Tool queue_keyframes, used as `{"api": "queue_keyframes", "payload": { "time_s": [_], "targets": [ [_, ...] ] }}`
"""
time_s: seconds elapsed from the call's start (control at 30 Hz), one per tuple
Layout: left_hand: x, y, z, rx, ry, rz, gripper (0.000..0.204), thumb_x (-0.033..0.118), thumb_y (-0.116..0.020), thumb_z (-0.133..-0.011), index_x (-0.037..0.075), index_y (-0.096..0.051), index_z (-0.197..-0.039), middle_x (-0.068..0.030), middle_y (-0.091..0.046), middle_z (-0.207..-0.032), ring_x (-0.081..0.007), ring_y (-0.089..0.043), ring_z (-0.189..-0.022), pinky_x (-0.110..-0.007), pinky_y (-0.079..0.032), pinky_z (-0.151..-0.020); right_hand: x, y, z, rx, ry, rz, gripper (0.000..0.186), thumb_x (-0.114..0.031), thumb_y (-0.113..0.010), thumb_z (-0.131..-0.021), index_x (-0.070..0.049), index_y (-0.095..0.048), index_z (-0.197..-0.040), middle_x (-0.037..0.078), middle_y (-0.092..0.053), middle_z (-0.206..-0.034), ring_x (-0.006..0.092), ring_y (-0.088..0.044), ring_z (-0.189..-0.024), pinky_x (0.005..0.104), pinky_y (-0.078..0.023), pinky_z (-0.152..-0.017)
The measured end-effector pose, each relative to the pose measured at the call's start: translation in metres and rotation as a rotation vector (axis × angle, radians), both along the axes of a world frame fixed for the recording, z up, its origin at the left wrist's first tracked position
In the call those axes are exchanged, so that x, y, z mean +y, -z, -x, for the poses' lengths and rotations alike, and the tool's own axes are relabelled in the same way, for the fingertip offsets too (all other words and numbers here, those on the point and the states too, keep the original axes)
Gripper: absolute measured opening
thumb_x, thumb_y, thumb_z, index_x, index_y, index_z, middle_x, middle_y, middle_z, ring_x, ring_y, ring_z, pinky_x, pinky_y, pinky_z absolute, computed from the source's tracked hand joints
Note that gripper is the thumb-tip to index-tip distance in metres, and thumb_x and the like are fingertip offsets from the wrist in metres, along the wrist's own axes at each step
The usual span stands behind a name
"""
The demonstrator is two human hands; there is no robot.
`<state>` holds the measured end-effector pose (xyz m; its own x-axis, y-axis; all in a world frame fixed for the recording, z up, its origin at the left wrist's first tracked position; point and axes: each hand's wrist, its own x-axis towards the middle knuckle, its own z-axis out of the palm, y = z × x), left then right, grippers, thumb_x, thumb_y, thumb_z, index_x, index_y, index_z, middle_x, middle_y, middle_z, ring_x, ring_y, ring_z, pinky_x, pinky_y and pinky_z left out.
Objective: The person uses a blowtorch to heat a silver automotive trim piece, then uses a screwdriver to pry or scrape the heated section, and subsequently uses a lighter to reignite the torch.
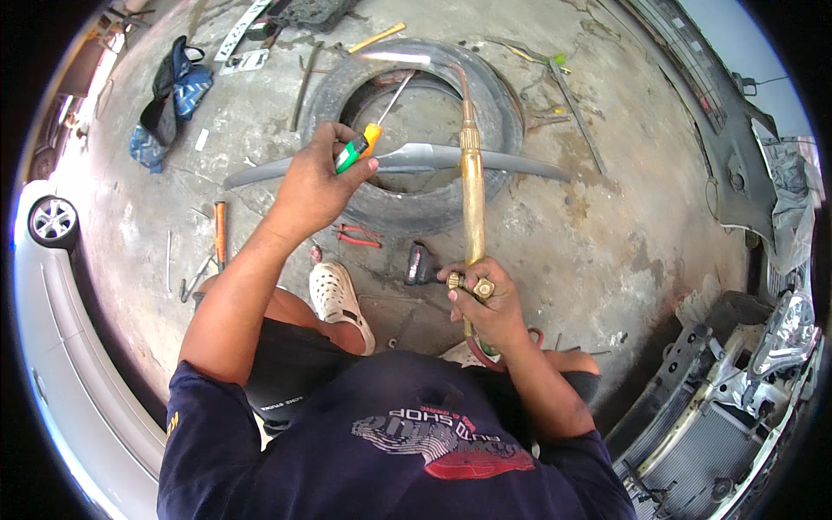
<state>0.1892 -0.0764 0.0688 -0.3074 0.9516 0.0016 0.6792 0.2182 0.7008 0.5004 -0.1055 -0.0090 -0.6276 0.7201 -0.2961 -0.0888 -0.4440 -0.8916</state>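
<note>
My left hand (321,178) grips a screwdriver (373,134) with an orange handle, its thin metal shaft pointing up and away. Pressed in the same grip is a small green piece (352,153) with a dark end, whose kind I cannot make out. My right hand (490,303) is closed around the valve end of a brass gas torch (472,195), fingers at the knobs. From the torch's bent copper tip a flame (394,58) streams left, beyond the screwdriver tip. Below both lies a tyre (407,208) with a long curved grey strip (425,157) across it.
Red-handled pliers (358,237), a black pouch-like object (419,264) and an orange-handled tool (220,234) lie near my feet. Metal bars and a yellow-handled tool (377,38) surround the tyre. A silver car (87,373) stands left; car parts (719,433) sit right.
</note>
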Motion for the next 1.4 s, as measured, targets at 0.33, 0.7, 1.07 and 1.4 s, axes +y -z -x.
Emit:
{"api": "queue_keyframes", "payload": {
  "time_s": [0.33,0.7,1.07,1.4],
  "targets": [
    [0.003,0.013,0.022,-0.118,-0.129,0.040,0.037,0.034,-0.075,-0.098,0.002,-0.061,-0.111,-0.0032,-0.060,-0.082,-0.0132,-0.054,-0.074,-0.030,-0.046,-0.069,0.005,0.007,-0.001,0.028,-0.123,-0.088,0.028,0.010,-0.064,-0.094,-0.012,-0.046,-0.100,0.022,-0.064,-0.126,0.0063,-0.063,-0.078,0.0245,-0.060,-0.063],
    [-0.003,0.009,0.016,0.152,-0.152,-0.087,0.038,0.020,-0.086,-0.086,0.005,-0.061,-0.111,-0.0139,-0.069,-0.086,-0.0196,-0.063,-0.077,-0.034,-0.052,-0.072,0.006,0.005,0.000,0.000,-0.130,-0.112,0.028,0.010,-0.064,-0.094,-0.012,-0.047,-0.099,0.022,-0.065,-0.125,0.0067,-0.065,-0.076,0.0238,-0.059,-0.063],
    [0.001,0.009,0.012,0.225,-0.148,-0.110,0.040,0.021,-0.087,-0.083,0.004,-0.063,-0.110,-0.0194,-0.072,-0.087,-0.0343,-0.073,-0.080,-0.041,-0.056,-0.071,0.006,0.010,-0.005,0.003,-0.139,-0.187,0.027,0.008,-0.066,-0.093,-0.011,-0.047,-0.101,0.021,-0.066,-0.125,0.0066,-0.065,-0.074,0.0247,-0.060,-0.064],
    [0.000,0.010,0.011,0.243,-0.153,-0.113,0.040,0.020,-0.087,-0.081,0.004,-0.063,-0.109,-0.0203,-0.073,-0.088,-0.0369,-0.075,-0.081,-0.043,-0.057,-0.072,0.005,0.007,-0.005,-0.022,-0.121,-0.171,0.026,0.008,-0.067,-0.092,-0.009,-0.048,-0.098,0.012,-0.070,-0.119,0.0070,-0.064,-0.074,0.0258,-0.055,-0.063]
  ]
}}
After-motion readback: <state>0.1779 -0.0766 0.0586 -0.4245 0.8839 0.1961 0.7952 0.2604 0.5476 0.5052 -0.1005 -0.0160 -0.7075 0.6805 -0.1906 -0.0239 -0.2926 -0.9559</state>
